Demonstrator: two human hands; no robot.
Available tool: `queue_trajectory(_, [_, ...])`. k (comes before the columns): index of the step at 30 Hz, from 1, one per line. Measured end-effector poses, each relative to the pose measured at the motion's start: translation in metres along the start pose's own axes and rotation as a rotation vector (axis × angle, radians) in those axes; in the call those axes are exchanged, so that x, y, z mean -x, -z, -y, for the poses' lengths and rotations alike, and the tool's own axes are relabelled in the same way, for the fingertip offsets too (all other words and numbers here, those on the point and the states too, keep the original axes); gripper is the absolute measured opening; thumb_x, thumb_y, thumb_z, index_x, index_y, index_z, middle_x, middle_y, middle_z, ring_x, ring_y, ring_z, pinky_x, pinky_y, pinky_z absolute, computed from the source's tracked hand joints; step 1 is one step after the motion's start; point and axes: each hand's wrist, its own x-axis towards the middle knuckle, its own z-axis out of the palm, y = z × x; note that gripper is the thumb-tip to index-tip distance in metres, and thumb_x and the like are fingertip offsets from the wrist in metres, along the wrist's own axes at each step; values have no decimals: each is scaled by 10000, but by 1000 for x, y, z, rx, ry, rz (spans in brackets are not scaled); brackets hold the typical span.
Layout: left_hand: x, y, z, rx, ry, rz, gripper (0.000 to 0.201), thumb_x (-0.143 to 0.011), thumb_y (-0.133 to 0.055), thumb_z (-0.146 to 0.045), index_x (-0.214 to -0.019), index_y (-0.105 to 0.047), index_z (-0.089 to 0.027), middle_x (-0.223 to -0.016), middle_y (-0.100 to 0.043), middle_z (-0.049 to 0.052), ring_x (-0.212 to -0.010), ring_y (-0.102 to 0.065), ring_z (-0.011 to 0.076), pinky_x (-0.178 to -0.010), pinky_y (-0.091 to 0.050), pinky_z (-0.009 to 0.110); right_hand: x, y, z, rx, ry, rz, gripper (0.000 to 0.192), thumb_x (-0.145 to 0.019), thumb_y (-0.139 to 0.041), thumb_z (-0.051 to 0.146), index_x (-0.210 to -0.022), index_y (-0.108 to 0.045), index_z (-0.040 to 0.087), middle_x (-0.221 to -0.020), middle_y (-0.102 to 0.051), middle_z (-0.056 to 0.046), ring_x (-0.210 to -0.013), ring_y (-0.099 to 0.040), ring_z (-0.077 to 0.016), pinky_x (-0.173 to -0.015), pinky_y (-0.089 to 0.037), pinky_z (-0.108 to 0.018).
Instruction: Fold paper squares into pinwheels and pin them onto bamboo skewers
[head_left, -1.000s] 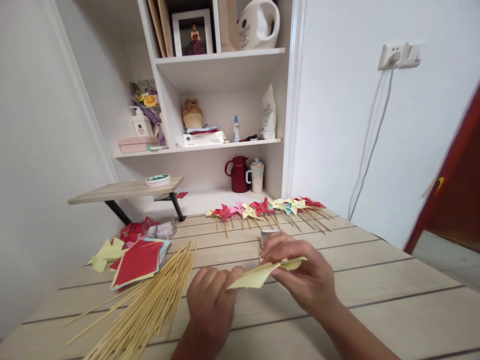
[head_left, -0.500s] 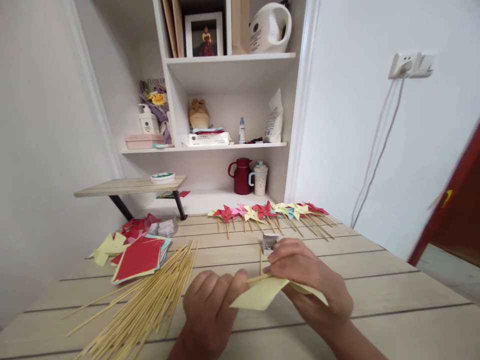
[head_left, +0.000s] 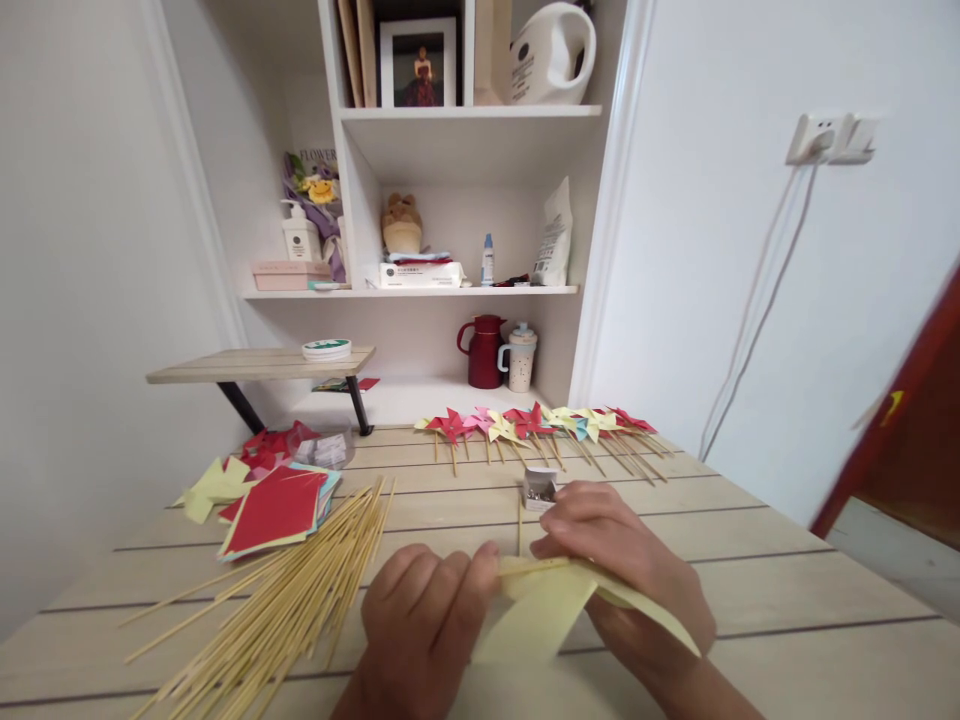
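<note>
Two hands of mine meet over the near edge of the table [head_left: 787, 570], both pinched on one pale yellow paper sheet [head_left: 540, 615]. My left hand [head_left: 427, 625] grips its left end with fingers curled and thumb pressed on the fold; my right hand [head_left: 622, 570] holds the right part from above, so the sheet hangs folded between them, just above the tabletop. A small box of pins [head_left: 538, 488] sits just beyond my right hand. A loose bundle of bamboo sticks [head_left: 300, 590] fans toward the near left corner, and past it a stack of red paper squares [head_left: 274, 510] lies beside yellow cut pieces [head_left: 214, 487] by the left edge. A row of finished pinwheels [head_left: 536, 425] lines the far edge.
</note>
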Motion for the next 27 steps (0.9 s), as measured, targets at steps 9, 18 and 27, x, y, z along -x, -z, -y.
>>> queue_trajectory(9, [3, 0, 1, 29, 37, 19, 178, -980, -509, -169, -1056, -670, -158, -781, -753, 14, -638, -643, 131, -695, -475, 309, -7, -1, 7, 91, 48, 3, 166, -953, -554, 219, -1049, -690, 220, -801, -730, -63, -829, -687, -245, -821, -546, -451])
queue_trajectory(18, [1, -6, -5, 57, 93, 10, 153, -974, -495, -140, -1053, -626, -142, -761, -744, 24, -593, -619, 134, -624, -462, 307, -9, -2, 3, 173, 75, 18, 164, -903, -540, 132, -993, -649, 215, -771, -719, -45, -756, -675, -217, -881, -508, -459])
queue_trajectory(27, [-2, -13, 0, -18, 156, -32, 121, -966, -554, -158, -995, -667, -188, -654, -689, -53, -598, -615, 103, -841, -410, 343, -8, -7, -12, 200, 100, -12, 295, -914, -587, 202, -1200, -619, 271, -872, -778, -24, -861, -711, -237, -951, -457, -491])
